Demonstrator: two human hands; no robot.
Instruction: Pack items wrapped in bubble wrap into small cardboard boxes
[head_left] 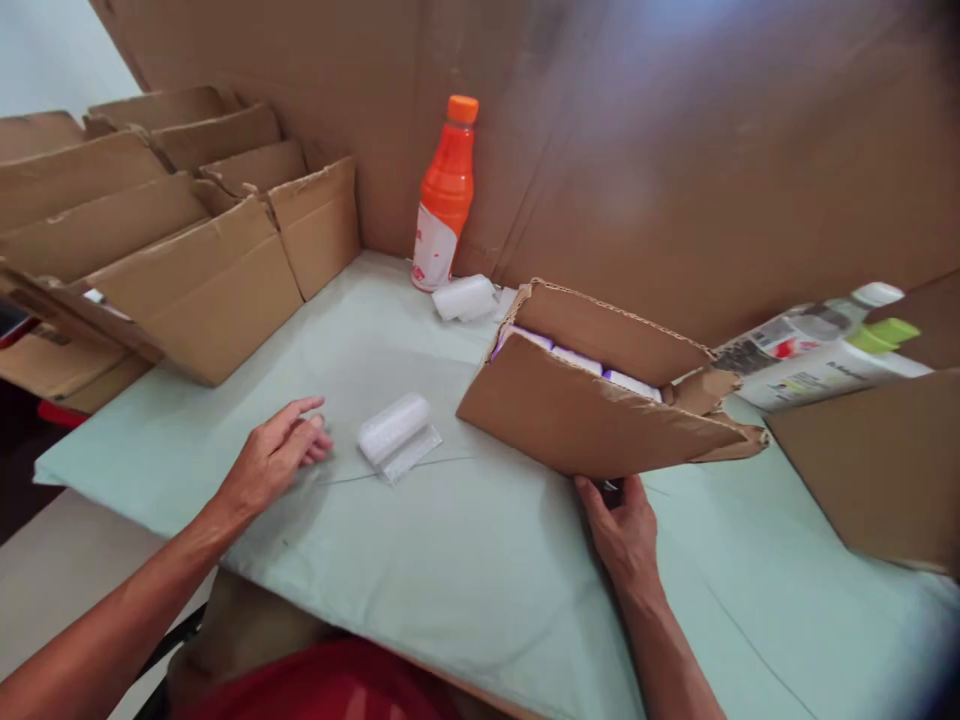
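Note:
My left hand point(281, 450) hovers over the left part of the table, fingers loosely stretched, holding nothing. Just right of it lies a small roll of clear plastic wrap point(397, 430) with a loose flap. My right hand point(626, 525) is at the lower front edge of an open cardboard box point(592, 420). Its thumb and forefinger are bent at that edge, around a small dark thing with a pale glint that I cannot make out; the other fingertips are hidden. White packs with purple edges point(574, 358) stand in a row inside the box.
Cardboard bins point(217, 290) stand at the left. A bottle with orange contents point(446, 195) and another plastic roll point(465, 297) are at the back. On the right are a clear bottle point(817, 320), a white bottle point(825, 375) and a cardboard piece point(877, 470). Pale green sheeting covers the table point(450, 560).

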